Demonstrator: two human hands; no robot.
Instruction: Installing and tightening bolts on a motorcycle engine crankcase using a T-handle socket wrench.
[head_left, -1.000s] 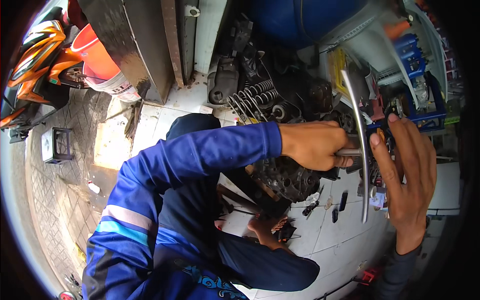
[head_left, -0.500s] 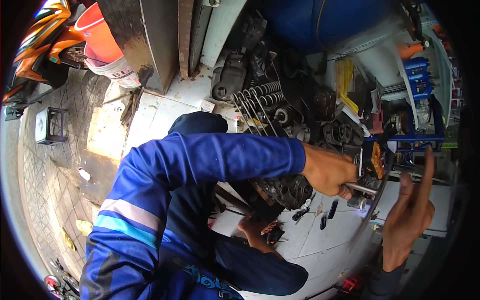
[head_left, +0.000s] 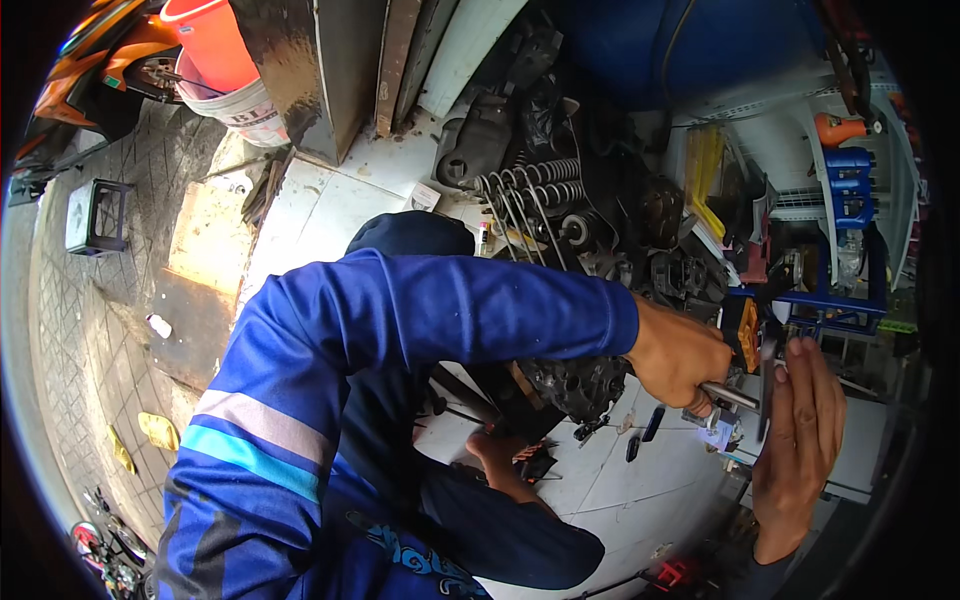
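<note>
Above the tiled floor point(head_left: 640, 485), the left hand point(head_left: 680, 352) has its fingers wrapped round the stem of a T-bar point(head_left: 736, 397), while the right hand point(head_left: 798, 450) holds nothing, its fingers straight and close together beside the crossbar point(head_left: 767, 400), though I cannot tell whether they touch it. Just beyond the left hand is an orange part point(head_left: 747, 335), and near its wrist is a dark engine casing point(head_left: 572, 388). Farther out are coil springs point(head_left: 545, 182), a blue rack point(head_left: 835, 302), an orange bucket point(head_left: 212, 42) and, well apart at far left, a stool point(head_left: 92, 215)
</note>
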